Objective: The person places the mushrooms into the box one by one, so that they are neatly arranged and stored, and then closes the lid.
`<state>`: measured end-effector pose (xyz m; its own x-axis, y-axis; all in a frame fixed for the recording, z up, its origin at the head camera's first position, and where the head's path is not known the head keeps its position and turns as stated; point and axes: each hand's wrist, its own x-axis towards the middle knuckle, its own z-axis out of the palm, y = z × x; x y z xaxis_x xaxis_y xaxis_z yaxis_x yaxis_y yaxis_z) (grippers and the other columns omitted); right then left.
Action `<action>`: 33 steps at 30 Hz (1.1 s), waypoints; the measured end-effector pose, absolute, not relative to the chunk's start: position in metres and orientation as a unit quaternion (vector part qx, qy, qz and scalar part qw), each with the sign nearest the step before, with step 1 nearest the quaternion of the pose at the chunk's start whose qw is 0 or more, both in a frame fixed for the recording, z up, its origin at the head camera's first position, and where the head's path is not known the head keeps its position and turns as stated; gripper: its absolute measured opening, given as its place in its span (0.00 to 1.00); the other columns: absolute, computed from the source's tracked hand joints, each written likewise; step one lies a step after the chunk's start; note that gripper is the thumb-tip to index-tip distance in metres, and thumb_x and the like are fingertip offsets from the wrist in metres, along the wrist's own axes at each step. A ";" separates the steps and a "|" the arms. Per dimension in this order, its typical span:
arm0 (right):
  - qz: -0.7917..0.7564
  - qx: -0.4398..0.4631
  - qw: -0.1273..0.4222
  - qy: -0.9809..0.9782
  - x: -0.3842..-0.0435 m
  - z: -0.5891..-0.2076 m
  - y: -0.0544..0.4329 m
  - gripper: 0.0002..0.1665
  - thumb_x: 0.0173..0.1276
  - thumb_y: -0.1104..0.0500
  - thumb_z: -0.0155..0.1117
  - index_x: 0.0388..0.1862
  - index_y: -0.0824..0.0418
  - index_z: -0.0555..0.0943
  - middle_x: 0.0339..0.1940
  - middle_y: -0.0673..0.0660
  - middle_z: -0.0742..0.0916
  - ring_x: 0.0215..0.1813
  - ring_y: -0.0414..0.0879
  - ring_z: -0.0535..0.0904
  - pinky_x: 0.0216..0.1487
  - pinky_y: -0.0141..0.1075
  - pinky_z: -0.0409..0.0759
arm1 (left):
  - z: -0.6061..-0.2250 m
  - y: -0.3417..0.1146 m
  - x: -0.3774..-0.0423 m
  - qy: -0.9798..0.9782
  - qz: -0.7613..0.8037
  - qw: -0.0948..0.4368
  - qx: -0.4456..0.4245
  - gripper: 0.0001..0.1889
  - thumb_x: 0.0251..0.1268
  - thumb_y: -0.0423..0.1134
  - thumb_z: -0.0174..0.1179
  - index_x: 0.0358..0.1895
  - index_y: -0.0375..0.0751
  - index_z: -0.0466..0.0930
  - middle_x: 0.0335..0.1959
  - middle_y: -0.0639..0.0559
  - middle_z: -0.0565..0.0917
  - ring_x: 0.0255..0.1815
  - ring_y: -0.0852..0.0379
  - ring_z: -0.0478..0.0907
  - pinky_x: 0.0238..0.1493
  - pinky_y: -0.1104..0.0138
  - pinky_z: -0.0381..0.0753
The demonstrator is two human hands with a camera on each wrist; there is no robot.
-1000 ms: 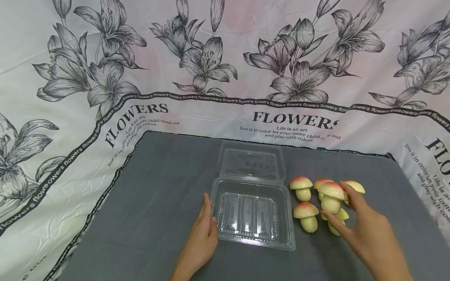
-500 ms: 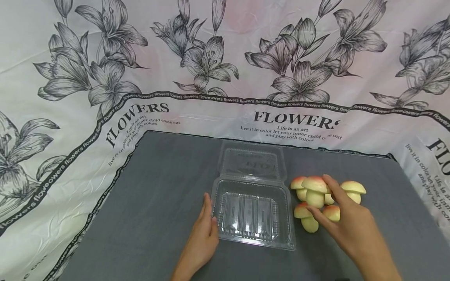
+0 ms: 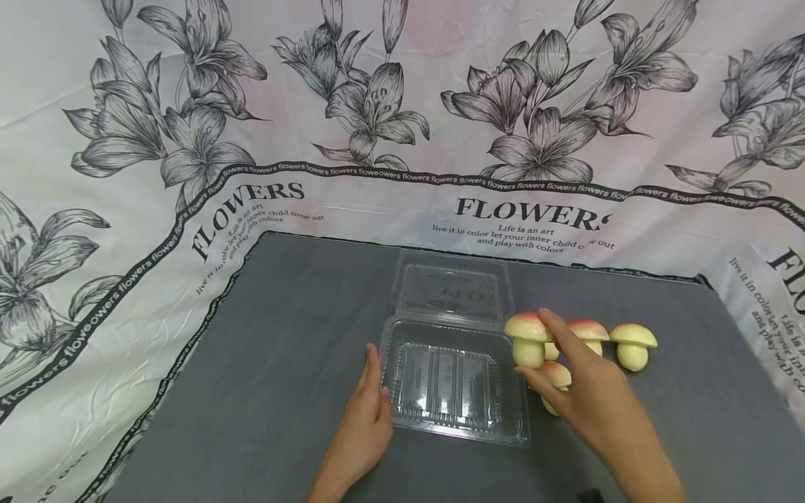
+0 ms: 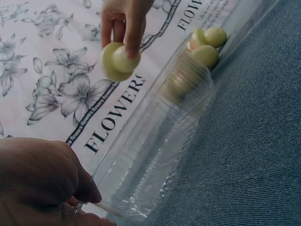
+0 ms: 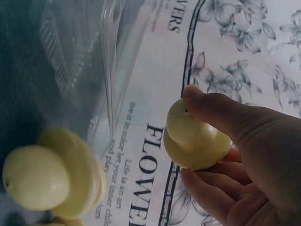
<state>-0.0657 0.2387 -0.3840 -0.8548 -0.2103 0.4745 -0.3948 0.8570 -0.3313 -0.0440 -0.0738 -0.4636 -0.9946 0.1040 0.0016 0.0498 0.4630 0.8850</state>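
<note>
In the head view my right hand [image 3: 597,405] holds a toy mushroom [image 3: 527,339] with a red-tinged cap, between thumb and fingers, raised by the right edge of a clear plastic box [image 3: 462,432]. The right wrist view has the thumb on the pale stem of this mushroom [image 5: 188,125] and the fingers under its cap. My left hand [image 3: 361,426] lies along the box's left side; in the left wrist view its thumb and fingers pinch the rim [image 4: 101,176]. The box stands open on the table, its hinged lid [image 3: 449,286] laid back. No mushroom shows inside.
Several more toy mushrooms stand right of the box: one in front [image 3: 556,377], one behind [image 3: 588,334], one farther right [image 3: 633,342]; the right hand partly covers the group. Flower-printed cloth [image 3: 377,202] borders the grey table [image 3: 302,314]. A small dark object [image 3: 590,495] shows at the bottom edge.
My right hand has carried the mushroom leftward from above the group to the box's right edge. The left hand and the box have stayed in place.
</note>
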 end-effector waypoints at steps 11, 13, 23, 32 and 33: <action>0.224 0.168 0.186 -0.942 -0.072 -0.387 0.215 0.53 0.55 0.54 0.88 0.79 0.49 0.72 0.18 0.41 0.74 0.18 0.30 0.62 0.16 0.29 0.64 | -0.464 -0.074 -0.044 0.858 0.512 0.026 0.046 0.38 0.84 0.29 0.45 0.87 0.38 0.35 0.88 0.40 0.44 0.86 0.47 0.45 0.83 0.47 0.49; 0.230 0.165 0.165 -0.945 -0.072 -0.386 0.211 0.54 0.56 0.54 0.87 0.80 0.48 0.70 0.17 0.42 0.71 0.18 0.31 0.63 0.18 0.29 0.66 | -0.464 -0.074 -0.044 0.858 0.511 0.025 0.047 0.38 0.84 0.29 0.45 0.87 0.38 0.35 0.88 0.40 0.44 0.86 0.47 0.45 0.83 0.48 0.48; 0.242 0.151 0.090 -0.954 -0.079 -0.393 0.189 0.50 0.62 0.44 0.82 0.79 0.44 0.67 0.34 0.53 0.89 0.16 0.35 0.67 0.17 0.33 0.68 | -0.462 -0.074 -0.044 0.855 0.515 0.024 0.054 0.38 0.83 0.28 0.45 0.86 0.36 0.35 0.88 0.39 0.43 0.87 0.46 0.44 0.82 0.48 0.48; 0.241 0.175 0.118 -0.947 -0.084 -0.405 0.170 0.51 0.58 0.43 0.85 0.77 0.50 0.71 0.54 0.55 0.91 0.24 0.39 0.78 0.22 0.34 0.74 | -0.462 -0.073 -0.044 0.857 0.512 0.010 0.056 0.37 0.83 0.27 0.45 0.86 0.35 0.38 0.87 0.37 0.46 0.86 0.43 0.46 0.82 0.43 0.49; 0.240 0.182 0.124 -0.946 -0.085 -0.406 0.168 0.51 0.57 0.43 0.85 0.77 0.52 0.72 0.52 0.56 0.92 0.26 0.41 0.80 0.23 0.35 0.75 | -0.462 -0.073 -0.044 0.857 0.512 0.009 0.055 0.37 0.83 0.27 0.45 0.86 0.34 0.38 0.87 0.37 0.46 0.86 0.42 0.46 0.82 0.43 0.49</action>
